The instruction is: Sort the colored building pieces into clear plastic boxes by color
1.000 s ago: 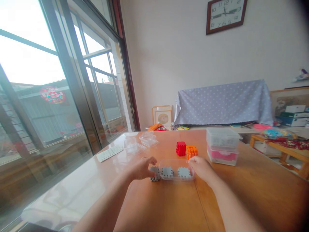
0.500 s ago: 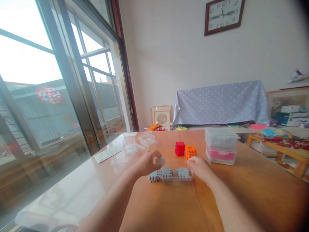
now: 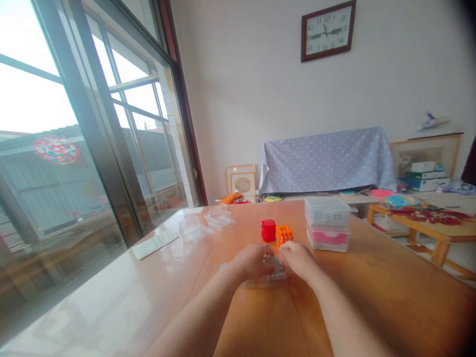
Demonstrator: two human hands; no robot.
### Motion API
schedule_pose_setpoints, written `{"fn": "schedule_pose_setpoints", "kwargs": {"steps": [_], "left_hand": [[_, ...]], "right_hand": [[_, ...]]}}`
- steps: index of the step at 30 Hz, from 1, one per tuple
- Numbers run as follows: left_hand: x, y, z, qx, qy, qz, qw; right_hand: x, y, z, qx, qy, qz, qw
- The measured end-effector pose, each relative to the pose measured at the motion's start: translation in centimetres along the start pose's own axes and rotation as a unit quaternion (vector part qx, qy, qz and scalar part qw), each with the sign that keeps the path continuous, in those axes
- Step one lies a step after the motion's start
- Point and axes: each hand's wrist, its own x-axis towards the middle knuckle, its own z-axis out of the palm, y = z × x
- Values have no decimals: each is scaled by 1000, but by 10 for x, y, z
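Observation:
My left hand (image 3: 253, 260) and my right hand (image 3: 297, 259) meet over a clear plastic lid (image 3: 277, 271) on the wooden table (image 3: 372, 297). Grey puzzle pieces (image 3: 274, 264) lie under the fingers, mostly hidden. The left fingers curl down onto the pieces in the lid. The right hand's fingers press on the lid's right end. A red cube (image 3: 268, 230) and an orange cube (image 3: 284, 234) stand just beyond the hands.
Two stacked clear boxes (image 3: 327, 224), the lower with pink contents, stand at the right. Clear containers (image 3: 193, 229) and a paper sheet (image 3: 154, 243) lie at the left by the window. A low wooden table (image 3: 427, 218) stands beyond the right edge.
My left hand, which had lifted a grey piece at the lid's left end, has moved right over the lid and now covers the pieces. The camera view has shifted.

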Motion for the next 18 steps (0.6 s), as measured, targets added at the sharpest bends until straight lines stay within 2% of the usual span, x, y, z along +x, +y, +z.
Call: {"fn": "schedule_pose_setpoints", "kwargs": {"steps": [5, 10, 14, 18], "left_hand": [[-7, -2, -4, -17, 18, 10, 1000], [-8, -1, -3, -2, 24, -21, 999], [-3, -1, 4, -4, 5, -42, 999], [0, -2, 3, -8, -16, -50, 999]], "right_hand": [[-1, -3, -1, 7, -6, 5, 1000], [-1, -4, -1, 0, -7, 6, 1000], [-2, -5, -3, -8, -12, 12, 1000], [-2, -6, -3, -17, -8, 10, 1000]]}}
